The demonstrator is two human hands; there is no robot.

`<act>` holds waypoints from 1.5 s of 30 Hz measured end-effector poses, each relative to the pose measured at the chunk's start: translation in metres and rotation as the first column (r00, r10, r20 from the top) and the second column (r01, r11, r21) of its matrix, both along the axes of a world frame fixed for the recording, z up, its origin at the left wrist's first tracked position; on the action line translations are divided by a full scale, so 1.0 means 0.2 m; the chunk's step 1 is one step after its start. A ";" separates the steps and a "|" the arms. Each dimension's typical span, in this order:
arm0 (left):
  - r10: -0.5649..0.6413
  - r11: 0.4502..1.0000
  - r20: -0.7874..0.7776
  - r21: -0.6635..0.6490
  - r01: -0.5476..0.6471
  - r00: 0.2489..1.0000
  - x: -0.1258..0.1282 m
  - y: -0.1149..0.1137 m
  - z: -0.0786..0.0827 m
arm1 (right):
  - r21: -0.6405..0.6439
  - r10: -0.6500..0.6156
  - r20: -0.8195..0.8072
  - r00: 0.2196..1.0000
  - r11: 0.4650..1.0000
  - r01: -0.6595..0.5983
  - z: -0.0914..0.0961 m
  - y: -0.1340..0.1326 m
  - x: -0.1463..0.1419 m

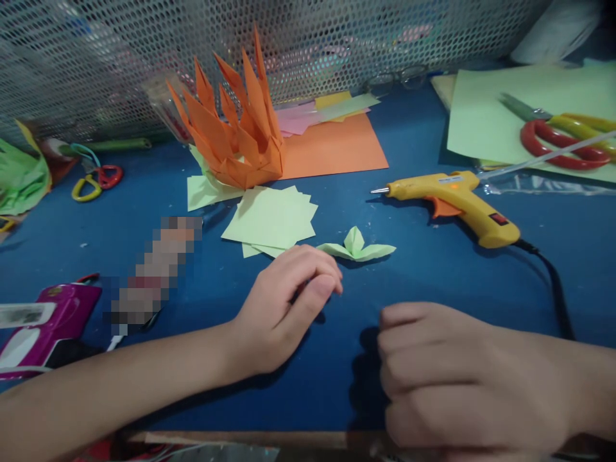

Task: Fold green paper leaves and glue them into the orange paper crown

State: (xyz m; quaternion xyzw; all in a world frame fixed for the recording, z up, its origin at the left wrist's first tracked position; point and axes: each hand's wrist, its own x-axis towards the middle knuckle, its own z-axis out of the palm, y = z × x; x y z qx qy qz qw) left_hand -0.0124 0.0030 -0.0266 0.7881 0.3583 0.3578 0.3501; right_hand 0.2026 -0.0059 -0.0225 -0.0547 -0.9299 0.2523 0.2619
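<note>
My left hand (283,301) rests on the blue table with its fingers curled inward, fingertips just short of a small folded light-green paper piece (356,247). Nothing shows inside the curled fingers. My right hand (447,378) lies near the front edge as a loose fist, knuckles up, and nothing is visible in it. A stack of light-green paper squares (269,218) lies just beyond my left hand. Behind the squares stands an orange folded paper crown with tall spikes (235,128).
A yellow glue gun (457,199) lies right of centre, its black cord (553,282) running toward my right arm. Red-and-yellow scissors (563,135) sit on green sheets (486,109) at the far right. An orange sheet (332,147), small scissors (96,179), a magenta device (43,321) and a mesh wall (308,38) surround the area.
</note>
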 end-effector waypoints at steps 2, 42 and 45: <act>0.031 1.000 -0.109 -0.001 -0.031 0.994 0.00 0.00 0.00 | 0.036 -0.163 -0.036 0.986 0.986 0.164 0.01 0.02 0.02; 0.142 0.848 0.325 -0.527 0.054 0.935 0.01 0.03 0.00 | -0.067 -0.476 -0.001 0.880 0.878 0.474 -0.01 0.09 0.04; 0.088 0.860 0.286 -0.505 0.072 0.954 0.01 0.03 0.00 | -0.131 -0.518 0.013 0.855 0.847 0.515 -0.01 0.10 0.03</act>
